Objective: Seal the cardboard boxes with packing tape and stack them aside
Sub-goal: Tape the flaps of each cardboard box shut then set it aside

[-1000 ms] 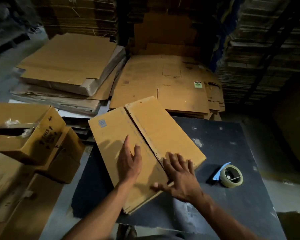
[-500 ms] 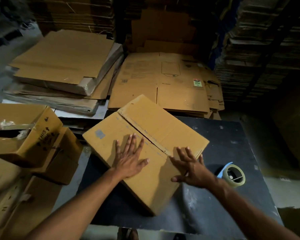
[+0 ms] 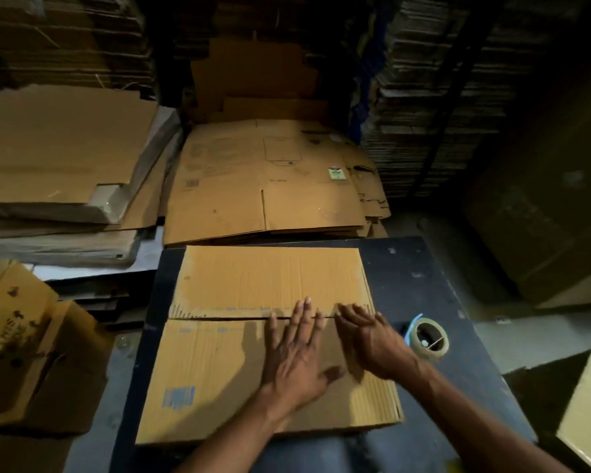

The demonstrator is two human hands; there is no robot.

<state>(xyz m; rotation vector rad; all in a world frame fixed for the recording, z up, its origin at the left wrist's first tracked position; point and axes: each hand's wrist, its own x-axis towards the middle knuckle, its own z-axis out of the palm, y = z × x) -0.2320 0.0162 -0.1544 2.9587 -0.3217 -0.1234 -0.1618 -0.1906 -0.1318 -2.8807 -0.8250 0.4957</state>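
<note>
Cardboard box [image 3: 253, 353]: lies square on the dark table [image 3: 423, 268], two top flaps folded shut, the seam between them running left to right, bare of tape.

Left hand [image 3: 297, 356]: flat on the near flap, fingers straight and spread, tips reaching the seam; pressing, grasping nothing.

Right hand [image 3: 372, 339]: just beside it, fingers extended over the seam's right part, blurred; holding nothing.

Step in hand, by my reading: flaps being held closed ahead of taping.

Tape roll [image 3: 427, 337]: on the table just right of the box, near the right hand, untouched. Next move likely calls for that hand to fetch it while the left keeps the flaps down.

Flattened cartons [image 3: 267, 186]: stacked beyond the table.

Open boxes [image 3: 24, 336]: left of the table.
</note>
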